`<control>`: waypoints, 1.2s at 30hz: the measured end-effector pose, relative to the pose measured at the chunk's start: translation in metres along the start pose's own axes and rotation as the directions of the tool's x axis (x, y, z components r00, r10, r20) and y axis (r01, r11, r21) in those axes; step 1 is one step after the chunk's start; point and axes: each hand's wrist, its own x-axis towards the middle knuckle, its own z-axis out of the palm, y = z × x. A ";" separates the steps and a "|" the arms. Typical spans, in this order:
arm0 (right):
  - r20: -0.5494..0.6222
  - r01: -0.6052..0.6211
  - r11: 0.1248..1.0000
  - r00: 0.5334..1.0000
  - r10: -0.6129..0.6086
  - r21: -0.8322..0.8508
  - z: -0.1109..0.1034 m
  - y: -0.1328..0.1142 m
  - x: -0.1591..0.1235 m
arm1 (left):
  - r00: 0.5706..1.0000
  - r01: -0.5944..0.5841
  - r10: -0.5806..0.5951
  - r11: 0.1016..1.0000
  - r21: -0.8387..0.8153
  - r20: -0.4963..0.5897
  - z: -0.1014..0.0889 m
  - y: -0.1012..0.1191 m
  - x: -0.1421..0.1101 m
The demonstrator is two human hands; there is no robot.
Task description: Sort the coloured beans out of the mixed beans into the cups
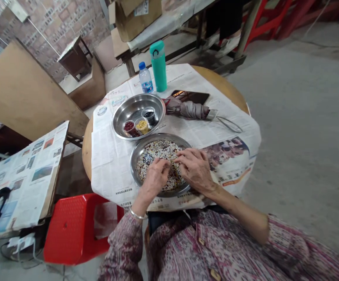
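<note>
A metal bowl (134, 158) full of mixed beans sits on the newspaper-covered round table in front of me. My left hand (155, 178) rests in the beans with its fingers curled together in a pinch. My right hand (195, 168) lies over the bowl's right side, fingers bent down onto the beans. What either hand pinches is too small to make out. Behind it, a second metal bowl (122, 111) holds three small cups: red beans (129, 126), yellow beans (142, 125) and dark beans (149, 115).
A teal flask (159, 66) and a water bottle (145, 79) stand at the table's far side. A folded umbrella (188, 109) and a phone (191, 96) lie to the right of the far bowl. A red stool (72, 228) stands at my left.
</note>
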 end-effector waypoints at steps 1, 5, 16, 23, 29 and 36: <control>-0.011 -0.021 1.000 1.000 0.022 0.022 0.001 0.000 -0.001 | 0.998 -0.031 0.032 0.999 -0.023 0.053 0.003 0.006 -0.006; -0.008 -0.099 0.990 0.995 0.100 0.101 0.004 0.003 -0.003 | 0.960 -0.195 0.188 0.981 0.014 0.210 0.010 0.021 -0.012; 0.204 0.182 0.948 0.970 -0.130 -0.260 -0.009 -0.007 0.007 | 0.987 0.155 -0.138 0.933 0.325 -0.077 -0.013 -0.001 0.012; 0.371 0.324 0.937 0.892 -0.257 -0.130 0.005 -0.005 0.006 | 0.970 0.244 -0.237 0.948 0.203 -0.060 0.000 0.007 -0.025; 0.259 0.187 0.934 0.960 -0.108 -0.304 0.005 -0.009 0.005 | 0.982 0.154 -0.173 0.967 0.204 0.078 0.003 0.023 -0.011; 0.273 0.208 0.948 0.952 -0.139 -0.242 0.002 -0.009 0.006 | 0.992 0.121 -0.117 0.983 0.138 -0.040 -0.025 0.010 0.014</control>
